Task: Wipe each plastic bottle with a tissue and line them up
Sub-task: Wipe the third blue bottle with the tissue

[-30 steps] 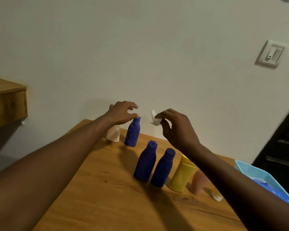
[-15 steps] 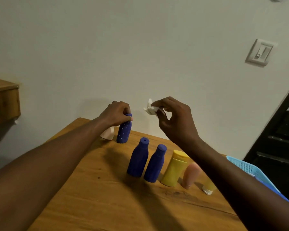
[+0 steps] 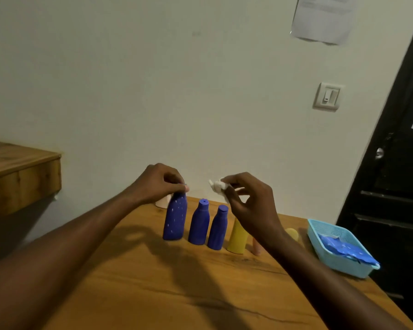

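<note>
Fingers of left hand (image 3: 160, 184) grip speckled blue bottle (image 3: 175, 219); right hand (image 3: 247, 206) pinches tissue (image 3: 217, 186).

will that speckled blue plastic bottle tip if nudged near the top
Probably: the speckled blue plastic bottle is tall on a narrow base, so a high push may topple it onto the plain blue bottle beside it. Gripped by its cap alone, it seems light.

Dim, soft, wide-angle edge distortion
</note>
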A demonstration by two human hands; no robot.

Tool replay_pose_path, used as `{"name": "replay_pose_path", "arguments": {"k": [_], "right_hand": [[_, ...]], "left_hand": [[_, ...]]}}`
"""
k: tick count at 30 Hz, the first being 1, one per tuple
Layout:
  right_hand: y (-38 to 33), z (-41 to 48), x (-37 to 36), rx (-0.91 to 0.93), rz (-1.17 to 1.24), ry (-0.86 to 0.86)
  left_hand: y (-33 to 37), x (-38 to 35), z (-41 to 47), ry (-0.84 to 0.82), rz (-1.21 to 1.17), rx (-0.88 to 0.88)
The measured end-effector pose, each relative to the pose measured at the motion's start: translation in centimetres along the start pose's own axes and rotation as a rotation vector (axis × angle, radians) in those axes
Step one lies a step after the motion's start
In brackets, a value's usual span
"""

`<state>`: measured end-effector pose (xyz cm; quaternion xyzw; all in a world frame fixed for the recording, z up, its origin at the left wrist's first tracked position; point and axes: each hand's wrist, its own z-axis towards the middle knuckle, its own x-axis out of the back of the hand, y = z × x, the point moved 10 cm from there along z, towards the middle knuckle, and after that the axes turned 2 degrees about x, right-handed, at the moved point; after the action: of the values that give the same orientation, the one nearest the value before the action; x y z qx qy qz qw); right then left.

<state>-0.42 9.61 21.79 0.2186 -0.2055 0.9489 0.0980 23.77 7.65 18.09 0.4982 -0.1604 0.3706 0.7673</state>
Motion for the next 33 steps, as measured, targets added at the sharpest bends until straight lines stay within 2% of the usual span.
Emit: {"name": "replay_pose_path", "arguments": {"k": [6, 13, 17, 27, 33], "right_hand": [[-0.7, -5.6, 0.3, -0.072, 0.003, -0.055], [0.2, -11.4, -0.2, -0.153, -0.123, -0.150], [1.1, -12.5, -0.1, -0.131, -0.234, -0.144], [1.5, -13.9, -2.6, 0.018, -0.317, -0.145], [2.1, -16.5, -5.2, 0.040, -0.350, -0.315]], "left_hand": [[4.2, -4.3, -6.6, -0.078, -0.068, -0.009], [6.9, -8.6, -8.6, -0.111, -0.180, -0.004], [8.0, -10.2, -8.5, -0.114, -0.161, -0.019], [7.0, -11.4, -8.3, -0.113, -0.123, 0.008], [7.4, -12.1, -7.7, -0.117, -0.087, 0.011]]}}
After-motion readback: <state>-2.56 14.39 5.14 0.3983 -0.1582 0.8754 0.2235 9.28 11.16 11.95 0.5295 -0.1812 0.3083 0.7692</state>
